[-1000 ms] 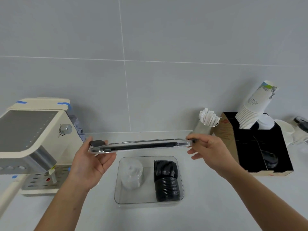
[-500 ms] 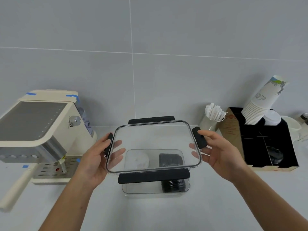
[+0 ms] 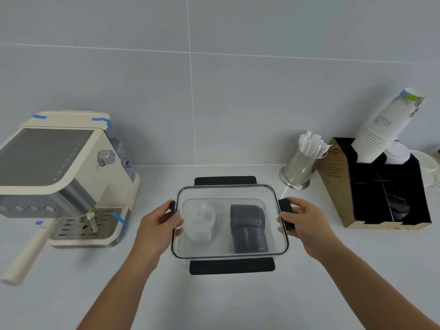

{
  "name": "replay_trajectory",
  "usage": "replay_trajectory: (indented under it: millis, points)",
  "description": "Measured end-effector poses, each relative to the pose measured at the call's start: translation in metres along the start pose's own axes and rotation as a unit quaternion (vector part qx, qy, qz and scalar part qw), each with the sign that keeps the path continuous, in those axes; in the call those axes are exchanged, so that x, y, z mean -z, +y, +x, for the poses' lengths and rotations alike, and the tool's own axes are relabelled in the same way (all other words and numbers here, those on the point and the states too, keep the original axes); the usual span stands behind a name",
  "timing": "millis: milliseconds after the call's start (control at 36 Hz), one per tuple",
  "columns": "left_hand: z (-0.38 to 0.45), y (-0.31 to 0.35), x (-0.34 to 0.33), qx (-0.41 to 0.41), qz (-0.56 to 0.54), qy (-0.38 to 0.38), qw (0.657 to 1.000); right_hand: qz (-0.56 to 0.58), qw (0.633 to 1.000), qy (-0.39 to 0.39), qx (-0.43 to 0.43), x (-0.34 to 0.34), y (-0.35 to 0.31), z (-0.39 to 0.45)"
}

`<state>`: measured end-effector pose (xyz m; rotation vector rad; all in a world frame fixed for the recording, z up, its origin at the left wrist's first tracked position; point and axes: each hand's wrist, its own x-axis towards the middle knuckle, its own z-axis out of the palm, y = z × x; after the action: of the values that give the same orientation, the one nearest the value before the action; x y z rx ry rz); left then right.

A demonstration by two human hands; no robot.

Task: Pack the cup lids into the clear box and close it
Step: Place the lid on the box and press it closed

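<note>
Clear box (image 3: 190, 257) is lying directly under the lid (image 3: 228, 194) you are gripping — left hand (image 3: 157, 226) and right hand (image 3: 303, 221) at opposite short-end latches, long axis across you, apparently not seated.

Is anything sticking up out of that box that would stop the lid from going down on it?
Nothing visible does. The lid, held by the left hand and right hand, sits level over the clear box; the black lids and clear lids lie below it.
</note>
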<state>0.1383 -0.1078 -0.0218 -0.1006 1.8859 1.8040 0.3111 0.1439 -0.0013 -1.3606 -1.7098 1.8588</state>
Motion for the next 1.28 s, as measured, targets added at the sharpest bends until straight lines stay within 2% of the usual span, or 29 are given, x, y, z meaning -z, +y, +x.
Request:
replay_trajectory:
  millis: [222, 361, 583, 861, 1278]
  points:
    - [0.025, -0.028, -0.004, -0.015, 0.115, 0.03, 0.993, -0.046, 0.998, 0.018, -0.036, -0.008, 0.027, 0.021]
    - [0.034, -0.028, -0.005, -0.044, 0.218, 0.041, 0.974, -0.071, 0.996, 0.026, -0.04, -0.013, 0.032, 0.031]
    - [0.042, -0.034, -0.01, -0.05, 0.28, 0.058, 0.957, -0.101, 0.993, 0.029, -0.049, -0.021, 0.033, 0.044]
    - [0.045, -0.039, -0.011, -0.037, 0.291, 0.061, 0.954, -0.153, 0.987, 0.03, -0.033, -0.024, 0.031, 0.051]
    - [0.039, -0.045, -0.01, -0.024, 0.238, 0.065, 0.969, -0.146, 0.988, 0.024, -0.039, -0.023, 0.041, 0.048]
